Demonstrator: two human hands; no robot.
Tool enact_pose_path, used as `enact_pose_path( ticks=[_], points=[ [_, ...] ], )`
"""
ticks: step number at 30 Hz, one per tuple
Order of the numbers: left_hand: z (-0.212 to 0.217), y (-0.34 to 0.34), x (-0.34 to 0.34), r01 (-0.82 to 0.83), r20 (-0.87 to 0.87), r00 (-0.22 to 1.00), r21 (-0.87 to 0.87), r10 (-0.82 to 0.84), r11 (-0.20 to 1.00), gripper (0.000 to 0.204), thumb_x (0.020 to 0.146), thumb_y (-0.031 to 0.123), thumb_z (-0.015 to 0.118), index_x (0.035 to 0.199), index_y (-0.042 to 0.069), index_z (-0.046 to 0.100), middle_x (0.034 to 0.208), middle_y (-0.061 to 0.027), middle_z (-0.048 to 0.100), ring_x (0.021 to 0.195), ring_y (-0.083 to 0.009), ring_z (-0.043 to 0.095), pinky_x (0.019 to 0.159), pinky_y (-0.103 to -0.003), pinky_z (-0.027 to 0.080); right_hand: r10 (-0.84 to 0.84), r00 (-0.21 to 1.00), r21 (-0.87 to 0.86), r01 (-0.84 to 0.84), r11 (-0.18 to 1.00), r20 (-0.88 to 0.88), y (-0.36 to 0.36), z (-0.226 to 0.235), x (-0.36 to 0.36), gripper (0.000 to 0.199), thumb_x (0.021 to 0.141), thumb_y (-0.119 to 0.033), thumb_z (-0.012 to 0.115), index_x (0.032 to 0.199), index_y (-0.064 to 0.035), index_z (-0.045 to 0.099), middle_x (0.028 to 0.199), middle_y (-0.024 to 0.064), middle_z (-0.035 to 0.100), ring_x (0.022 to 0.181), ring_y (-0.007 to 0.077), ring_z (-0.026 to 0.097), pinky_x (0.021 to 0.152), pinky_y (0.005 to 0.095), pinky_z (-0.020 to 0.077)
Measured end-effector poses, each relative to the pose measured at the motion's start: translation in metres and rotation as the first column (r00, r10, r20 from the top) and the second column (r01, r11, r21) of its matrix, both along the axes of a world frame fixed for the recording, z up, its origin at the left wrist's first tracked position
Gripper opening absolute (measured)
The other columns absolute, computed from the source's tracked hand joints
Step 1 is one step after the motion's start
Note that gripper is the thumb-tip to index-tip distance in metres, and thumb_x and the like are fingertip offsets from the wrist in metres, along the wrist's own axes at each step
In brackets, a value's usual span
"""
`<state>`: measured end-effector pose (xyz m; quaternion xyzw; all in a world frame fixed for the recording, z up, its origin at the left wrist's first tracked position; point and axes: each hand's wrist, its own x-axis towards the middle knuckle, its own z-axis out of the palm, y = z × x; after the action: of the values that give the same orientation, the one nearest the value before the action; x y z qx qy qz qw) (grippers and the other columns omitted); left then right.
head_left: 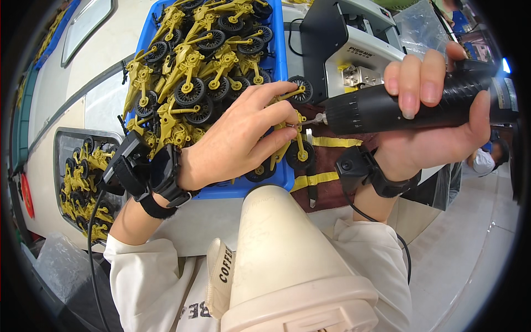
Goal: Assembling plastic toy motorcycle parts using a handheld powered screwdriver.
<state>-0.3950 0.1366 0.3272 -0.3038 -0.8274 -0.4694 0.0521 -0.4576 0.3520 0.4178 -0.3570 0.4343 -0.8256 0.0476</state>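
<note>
My left hand (235,135) is closed on a yellow toy motorbike (300,155) with black spoked wheels, pinching it at the right edge of the blue tray (280,47). Wrapped in my right hand (437,127) is a black electric screwdriver (359,112), lying almost level and pointing left. Its bit meets the toy's middle, right beside my left fingertips; whether a screw sits there is too small to tell. Under and beyond my left hand, the blue tray is heaped with more such yellow toy motorbikes (188,66).
A metal tray (88,133) at the left holds several more toys. Behind the screwdriver stands a black and white machine (354,52) with a small metal block. A dark red cloth (332,160) with yellow strips lies below the screwdriver. A clear plastic bag (420,27) is at the far right.
</note>
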Motion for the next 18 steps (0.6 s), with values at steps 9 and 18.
enact_pose_path(
  ticks=[9, 18],
  points=[
    [0.0001, 0.0015, -0.0008, -0.024, -0.006, 1.000, 0.055, 0.024, 0.998, 0.012, 0.085, 0.003, 0.064, 0.095, 0.004, 0.058, 0.130, -0.0183, 0.051, 0.103, -0.0347, 0.058, 0.085, -0.037, 0.047, 0.012, 1.000, 0.007, -0.012, 1.000, -0.005, 0.0001, -0.0004, -0.0010, 0.053, 0.089, -0.042, 0.047, 0.120, 0.0012, 0.051, 0.071, 0.0042, 0.048, 0.057, 0.0163, 0.045, 0.066, 0.0352, 0.0357],
    [-0.0014, 0.0030, -0.0012, -0.023, 0.024, 0.999, 0.085, 0.021, 0.996, 0.009, 0.084, 0.002, 0.065, 0.093, 0.003, 0.063, 0.128, -0.0179, 0.053, 0.089, -0.0289, 0.065, 0.079, -0.035, 0.051, -0.021, 0.999, -0.035, 0.023, 0.999, 0.041, -0.0001, -0.0013, 0.0009, 0.052, 0.089, -0.042, 0.047, 0.120, 0.0001, 0.051, 0.070, 0.0042, 0.047, 0.057, 0.0166, 0.045, 0.067, 0.0353, 0.0354]
  ],
)
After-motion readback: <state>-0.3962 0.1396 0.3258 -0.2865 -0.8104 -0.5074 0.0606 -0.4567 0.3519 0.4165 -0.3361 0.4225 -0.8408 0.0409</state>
